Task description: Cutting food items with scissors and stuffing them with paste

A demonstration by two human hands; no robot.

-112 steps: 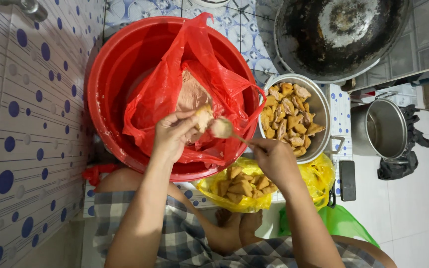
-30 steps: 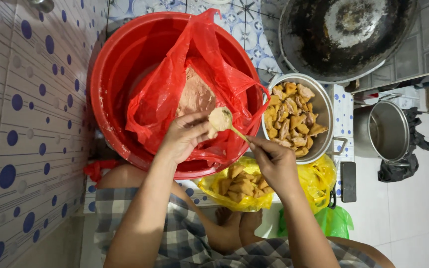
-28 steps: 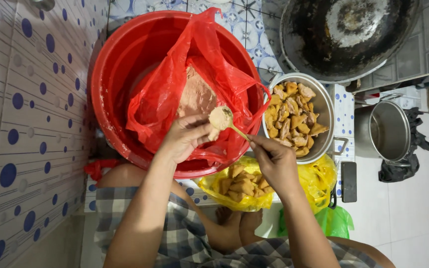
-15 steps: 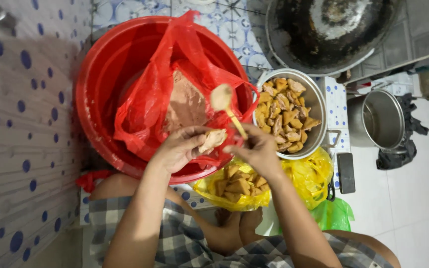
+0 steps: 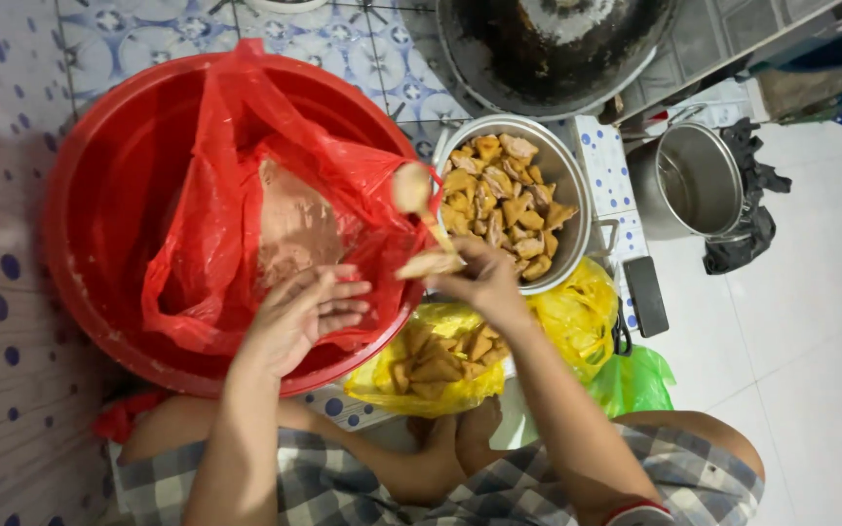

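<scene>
Between the right hand's (image 5: pixel 484 282) fingers, a filled tofu piece (image 5: pixel 429 264) and a spoon (image 5: pixel 411 190) are being gripped, long axes crossing, spoon bowl pointing away toward the red bag (image 5: pixel 246 195), while the left hand (image 5: pixel 299 317) is resting open, fingers spread, just beside.

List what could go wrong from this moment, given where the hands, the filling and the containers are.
1. The right hand holds both a spoon and a tofu piece above the gap between the red basin and the metal bowl; either might slip and land on the tiled floor.
2. The left hand rests on the loose red bag of paste; pressing could shift the bag and smear paste into the basin.
</scene>
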